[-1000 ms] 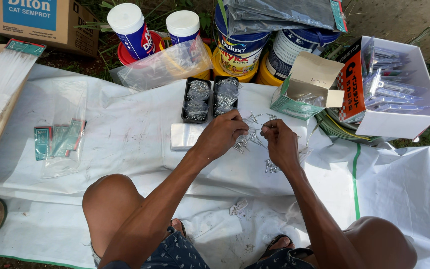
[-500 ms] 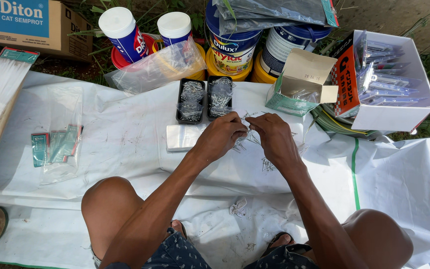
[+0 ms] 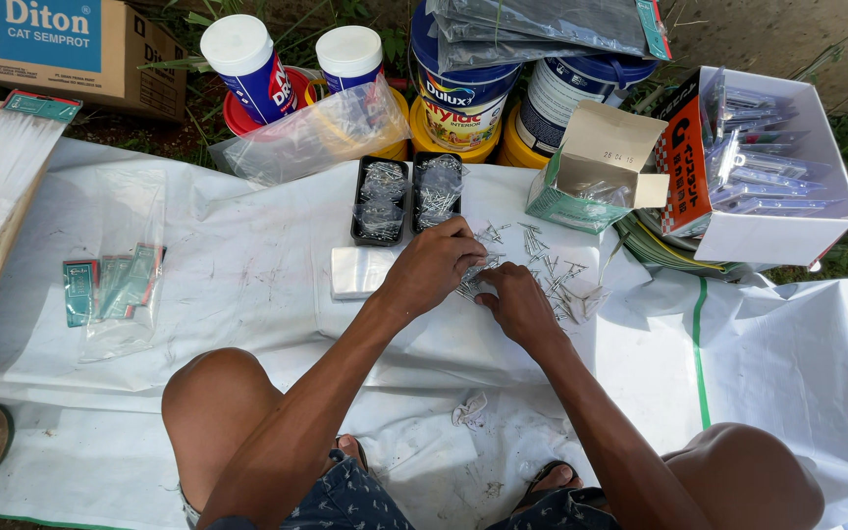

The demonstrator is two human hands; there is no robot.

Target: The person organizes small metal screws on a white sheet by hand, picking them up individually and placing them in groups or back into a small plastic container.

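Both hands shifted left, left hand (image 3: 434,267) and right hand (image 3: 517,304) pinching nails (image 3: 542,263), fingertips hidden

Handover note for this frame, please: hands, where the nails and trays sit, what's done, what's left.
Left hand: fingers bunched on a small bundle of nails.
Right hand: pinching the same bundle from the other side.
Loose nails lie scattered on the white sheet to the right of the hands.
Two black trays just beyond the hands, both already holding nails.
Open nail box right of the trays.
Left: the scattered nails are still unsorted.
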